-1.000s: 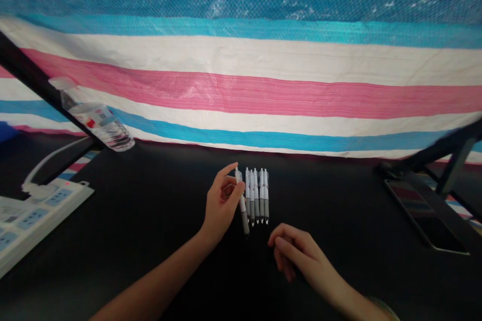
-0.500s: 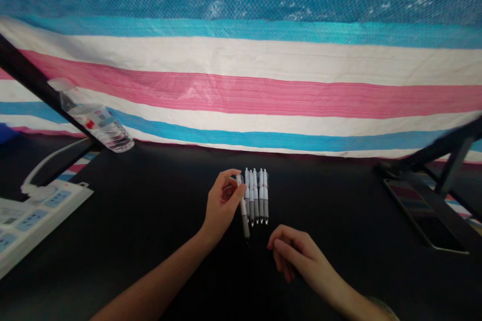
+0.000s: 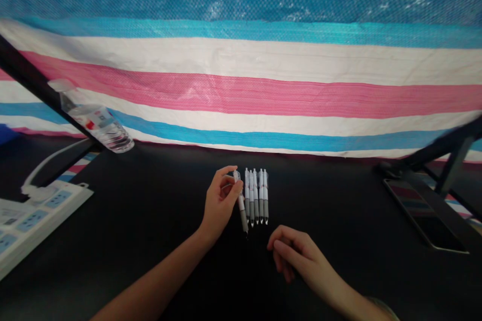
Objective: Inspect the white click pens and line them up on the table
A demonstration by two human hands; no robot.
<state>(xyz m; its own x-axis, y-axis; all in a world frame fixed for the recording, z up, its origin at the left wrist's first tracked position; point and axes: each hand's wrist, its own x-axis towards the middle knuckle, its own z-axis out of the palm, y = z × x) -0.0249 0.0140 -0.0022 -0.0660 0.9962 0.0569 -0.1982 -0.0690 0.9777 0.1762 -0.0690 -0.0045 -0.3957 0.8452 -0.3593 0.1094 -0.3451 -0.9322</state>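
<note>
My left hand [image 3: 222, 200] pinches a white ballpoint pen [image 3: 241, 204] near its upper end, between thumb and fingers. The pen slants, its grey grip and tip pointing down toward me. Just right of it, several matching white pens [image 3: 256, 193] lie side by side on the black table [image 3: 158, 241], their grey grips and tips on the near side. A slight gap parts two of these from the others. My right hand [image 3: 295, 256] rests on the table, nearer to me and right of the pens. Its fingers are curled in, with nothing visible in them.
On the left are a white power strip [image 3: 41, 215] with a plugged-in cable and a clear water bottle [image 3: 100, 123] by a black bar. A dark phone [image 3: 425, 218] lies at the right beside a black support [image 3: 454, 155]. A striped plastic sheet [image 3: 241, 93] hangs behind the table.
My left hand has shifted slightly left and away from me with the pen, widening the gap to the row. My right hand and the lying pens have stayed put.
</note>
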